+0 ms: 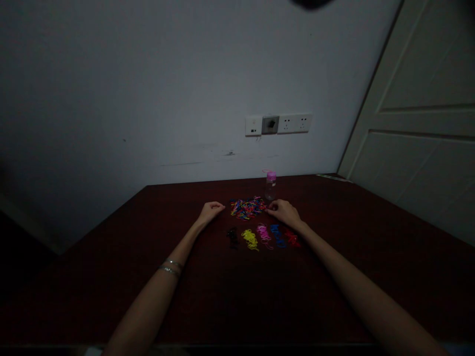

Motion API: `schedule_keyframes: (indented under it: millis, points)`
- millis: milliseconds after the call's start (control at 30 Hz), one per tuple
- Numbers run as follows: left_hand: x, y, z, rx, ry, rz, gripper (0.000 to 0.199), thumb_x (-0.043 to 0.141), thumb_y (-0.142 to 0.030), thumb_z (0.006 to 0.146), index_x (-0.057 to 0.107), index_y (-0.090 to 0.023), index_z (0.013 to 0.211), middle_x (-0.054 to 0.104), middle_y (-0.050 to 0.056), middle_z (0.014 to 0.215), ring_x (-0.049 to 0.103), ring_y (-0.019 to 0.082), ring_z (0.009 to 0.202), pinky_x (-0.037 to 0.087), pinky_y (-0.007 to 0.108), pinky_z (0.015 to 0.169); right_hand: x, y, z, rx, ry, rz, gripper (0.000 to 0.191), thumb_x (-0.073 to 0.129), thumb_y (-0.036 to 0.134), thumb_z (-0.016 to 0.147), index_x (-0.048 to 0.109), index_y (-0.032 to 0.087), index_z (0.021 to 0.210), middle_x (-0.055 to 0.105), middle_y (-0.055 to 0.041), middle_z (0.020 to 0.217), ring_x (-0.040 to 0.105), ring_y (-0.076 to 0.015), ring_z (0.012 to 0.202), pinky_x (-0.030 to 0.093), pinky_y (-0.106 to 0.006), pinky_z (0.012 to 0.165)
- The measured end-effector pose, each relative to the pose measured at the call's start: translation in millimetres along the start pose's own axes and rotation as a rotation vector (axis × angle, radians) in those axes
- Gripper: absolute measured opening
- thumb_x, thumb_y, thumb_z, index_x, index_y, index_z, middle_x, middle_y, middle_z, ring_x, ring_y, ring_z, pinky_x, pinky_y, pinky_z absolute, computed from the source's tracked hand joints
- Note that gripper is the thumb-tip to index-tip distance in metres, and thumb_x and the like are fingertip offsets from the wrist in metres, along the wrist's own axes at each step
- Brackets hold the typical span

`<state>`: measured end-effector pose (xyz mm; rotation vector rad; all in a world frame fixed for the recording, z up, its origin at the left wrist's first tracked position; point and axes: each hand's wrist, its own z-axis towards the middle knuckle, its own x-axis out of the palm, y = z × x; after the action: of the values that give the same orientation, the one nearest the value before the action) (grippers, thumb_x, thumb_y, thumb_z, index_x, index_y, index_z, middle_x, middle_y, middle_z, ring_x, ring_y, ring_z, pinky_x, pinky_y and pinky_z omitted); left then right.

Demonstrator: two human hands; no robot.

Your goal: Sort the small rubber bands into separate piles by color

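A mixed pile of small colourful bands, which look like rubber bands, lies on the dark red table. My left hand rests just left of the pile, thumb and fingers pinched together; whatever is between them is too small to see. At the pile's right edge, my right hand has its fingertips closed near some reddish bands, and I cannot make out what they hold. Nearer to me is a row of sorted heaps: black, yellow, pink, blue and red. The red heap sits beside my right wrist.
A clear bottle with a pink lid stands behind my right hand. The tabletop meets a pale wall with a strip of sockets. A panelled door rises at the right, and a thin flat strip lies near the back edge.
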<state>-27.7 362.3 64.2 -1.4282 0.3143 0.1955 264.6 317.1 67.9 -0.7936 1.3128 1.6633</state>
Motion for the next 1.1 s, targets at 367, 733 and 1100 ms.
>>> schedule_keyframes:
  millis: [367, 733, 1100]
  points:
    - [0.9, 5.8, 2.9, 0.011, 0.014, -0.017, 0.028, 0.066, -0.036, 0.057, 0.063, -0.01, 0.066, 0.048, -0.004, 0.043, 0.035, 0.005, 0.039, 0.024, 0.018, 0.041, 5.3, -1.0, 4.1, -0.014, -0.003, -0.045, 0.022, 0.051, 0.037, 0.075, 0.066, 0.023, 0.081, 0.063, -0.0039, 0.087, 0.058, -0.018, 0.079, 0.031, -0.023, 0.053]
    - [0.9, 6.6, 2.5, -0.002, 0.001, -0.01, 0.027, 0.066, -0.036, 0.057, 0.063, -0.011, 0.066, 0.046, -0.004, 0.041, 0.034, 0.005, 0.039, 0.023, 0.018, 0.04, 8.4, -2.1, 5.4, 0.005, -0.015, -0.022, 0.017, 0.052, 0.031, 0.074, 0.065, 0.021, 0.08, 0.064, -0.0039, 0.084, 0.057, -0.0159, 0.077, 0.032, -0.021, 0.054]
    - [0.1, 2.7, -0.2, 0.01, 0.001, -0.006, 0.026, 0.065, -0.036, 0.058, 0.063, -0.011, 0.065, 0.047, -0.004, 0.042, 0.034, 0.005, 0.039, 0.022, 0.019, 0.04, 6.4, -8.2, 15.2, -0.001, -0.158, 0.512, 0.028, 0.052, 0.036, 0.069, 0.066, 0.012, 0.077, 0.066, -0.0074, 0.075, 0.058, -0.0182, 0.071, 0.042, -0.025, 0.061]
